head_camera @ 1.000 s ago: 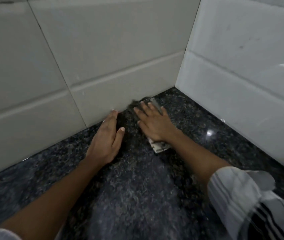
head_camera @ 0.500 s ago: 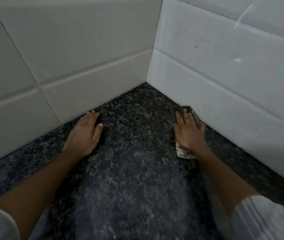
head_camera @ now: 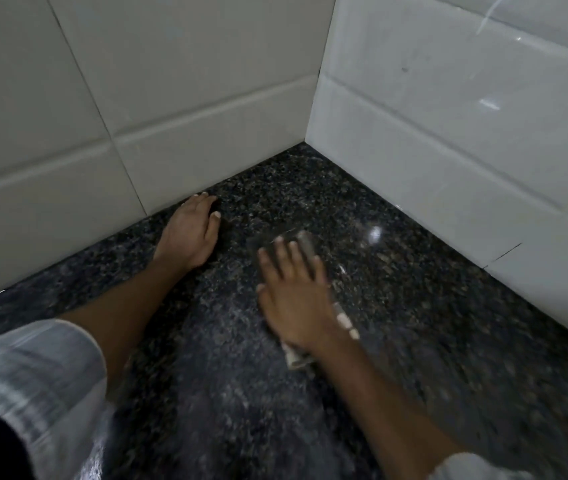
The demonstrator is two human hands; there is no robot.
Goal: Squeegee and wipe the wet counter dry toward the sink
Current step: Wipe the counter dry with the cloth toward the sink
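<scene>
The counter (head_camera: 414,341) is dark speckled granite and meets tiled walls in a corner. My right hand (head_camera: 293,296) lies flat with straight fingers on a pale cloth (head_camera: 298,360), pressing it onto the granite near the middle of the view. The cloth shows beyond my fingertips and behind my wrist; most of it is under my palm. My left hand (head_camera: 190,232) rests flat on the counter, fingertips close to the base of the left wall. No squeegee and no sink are in view.
A pale tiled wall (head_camera: 171,98) rises on the left and a white tiled wall (head_camera: 448,150) on the right, joining at the corner (head_camera: 305,143). A light glint (head_camera: 375,233) shines on the granite right of the cloth.
My right hand has slid the cloth away from the right wall, leftward toward the middle of the counter. My left hand stays flat by the left wall.
</scene>
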